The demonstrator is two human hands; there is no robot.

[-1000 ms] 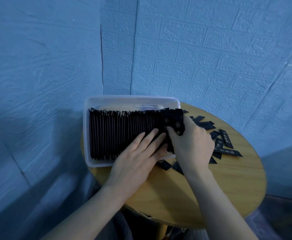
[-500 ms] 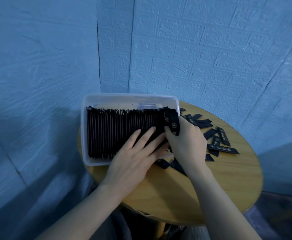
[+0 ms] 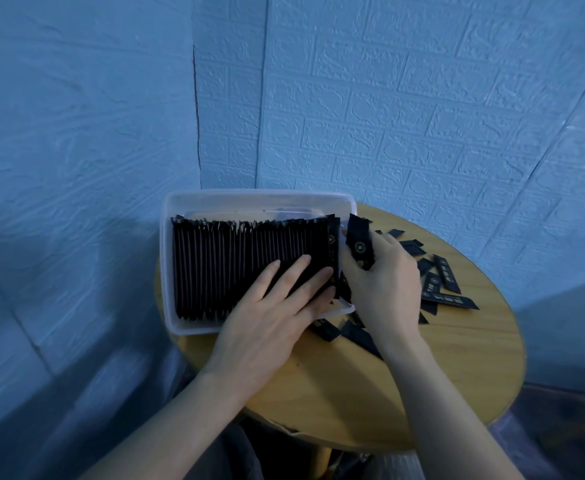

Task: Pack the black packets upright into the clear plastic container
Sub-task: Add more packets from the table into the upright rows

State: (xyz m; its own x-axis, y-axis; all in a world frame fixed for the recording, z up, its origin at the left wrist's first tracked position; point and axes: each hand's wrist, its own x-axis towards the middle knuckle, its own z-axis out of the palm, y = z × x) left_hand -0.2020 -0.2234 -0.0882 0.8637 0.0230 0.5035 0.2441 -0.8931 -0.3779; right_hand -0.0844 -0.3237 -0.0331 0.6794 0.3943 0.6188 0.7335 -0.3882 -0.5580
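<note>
Packed packets (image 3: 235, 268): a dense black row is standing on edge inside the clear container (image 3: 249, 199), filling it from the left wall nearly to the right end; single packets are hard to tell apart in the dim blue light.
Held packet (image 3: 359, 242): it is sitting upright just beyond the container's right end, a round pale mark showing on its face; its lower part is hidden behind the fingers.
Right hand (image 3: 384, 282): it is gripping that packet, fingers curled round it; the fingertips are tucked out of sight behind the packet.
Left hand (image 3: 270, 323): it is lying flat with fingers straight and spread, pressing on the right part of the row; it is covering the container's near right corner.
Container placement: it is resting on the left part of the round wooden table (image 3: 422, 375), its left end overhanging the edge.
Loose packets (image 3: 440, 285): they are lying flat and scattered on the table to the right of the hands; a few more are partly hidden under the right wrist. Their print is too small to read.
Surroundings: blue brick-textured wall panels (image 3: 422, 116) are standing right behind the table.
</note>
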